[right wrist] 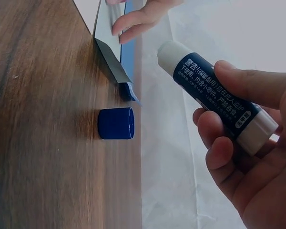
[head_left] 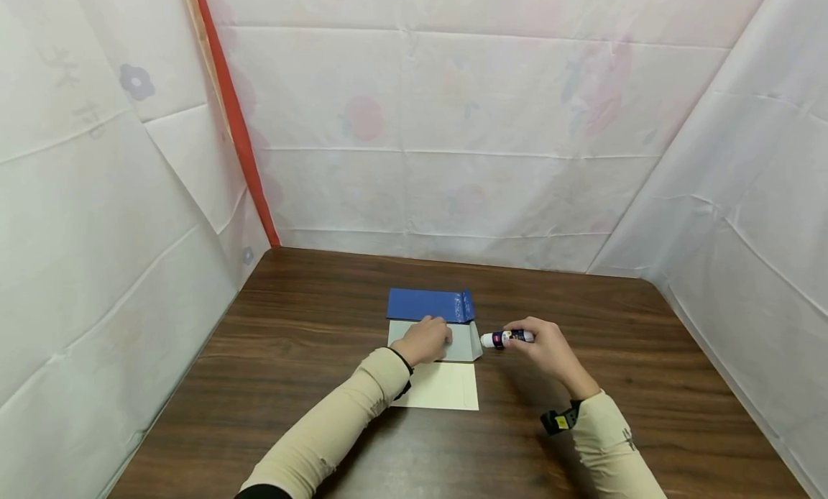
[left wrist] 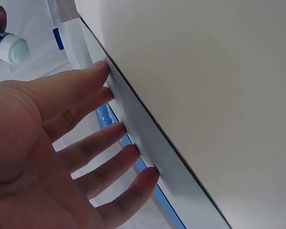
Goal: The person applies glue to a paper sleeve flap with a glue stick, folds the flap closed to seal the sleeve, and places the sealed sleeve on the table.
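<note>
Fingertips of my left hand (head_left: 427,339) press on a pale grey envelope (head_left: 461,346), the middle one of three laid in a column. Its flap (head_left: 476,339) stands partly raised at the right end. In my right hand (head_left: 548,346) an uncapped glue stick (right wrist: 214,90) is gripped between thumb and fingers, its white end pointing at that flap. Beyond lies a blue envelope (head_left: 419,305) with whitish glue smears on its right-end flap. A cream envelope (head_left: 446,390) lies nearest the body, partly covered by the left wrist.
A blue cap (right wrist: 115,124) sits on the wooden table (head_left: 310,326), near the envelopes' flap ends. White patterned sheets (head_left: 453,125) hang behind the table and along both sides. A red strip (head_left: 236,118) runs down the back left corner.
</note>
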Demonstrator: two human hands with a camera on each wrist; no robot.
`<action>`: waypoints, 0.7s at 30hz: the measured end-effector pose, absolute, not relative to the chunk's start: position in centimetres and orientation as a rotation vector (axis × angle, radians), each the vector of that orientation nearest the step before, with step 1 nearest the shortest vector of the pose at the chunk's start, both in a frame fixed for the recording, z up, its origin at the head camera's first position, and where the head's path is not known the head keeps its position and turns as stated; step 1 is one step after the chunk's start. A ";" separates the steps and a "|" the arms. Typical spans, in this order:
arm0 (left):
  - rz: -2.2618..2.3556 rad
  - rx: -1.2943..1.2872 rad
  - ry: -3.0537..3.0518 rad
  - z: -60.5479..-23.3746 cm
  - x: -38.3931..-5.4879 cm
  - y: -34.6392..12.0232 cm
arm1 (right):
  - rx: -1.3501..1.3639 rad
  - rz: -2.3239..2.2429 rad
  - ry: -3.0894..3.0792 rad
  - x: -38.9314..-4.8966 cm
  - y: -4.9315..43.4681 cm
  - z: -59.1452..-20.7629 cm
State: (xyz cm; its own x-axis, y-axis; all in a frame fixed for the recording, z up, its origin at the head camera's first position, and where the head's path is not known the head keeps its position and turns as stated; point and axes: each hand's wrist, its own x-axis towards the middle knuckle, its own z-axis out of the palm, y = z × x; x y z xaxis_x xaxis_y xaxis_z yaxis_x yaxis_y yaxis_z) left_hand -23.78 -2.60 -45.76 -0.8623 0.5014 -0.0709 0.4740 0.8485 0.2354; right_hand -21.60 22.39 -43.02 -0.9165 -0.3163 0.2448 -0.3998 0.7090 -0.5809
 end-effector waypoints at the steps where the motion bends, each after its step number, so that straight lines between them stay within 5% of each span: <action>1: 0.310 0.771 2.901 -45.7 -23.8 -2.6 | 0.585 0.996 -2.793 -21.7 22.3 -43.0; 21: 0.267 0.768 2.857 -45.4 -24.2 -2.2 | 0.675 0.924 -2.858 -23.3 20.9 -41.9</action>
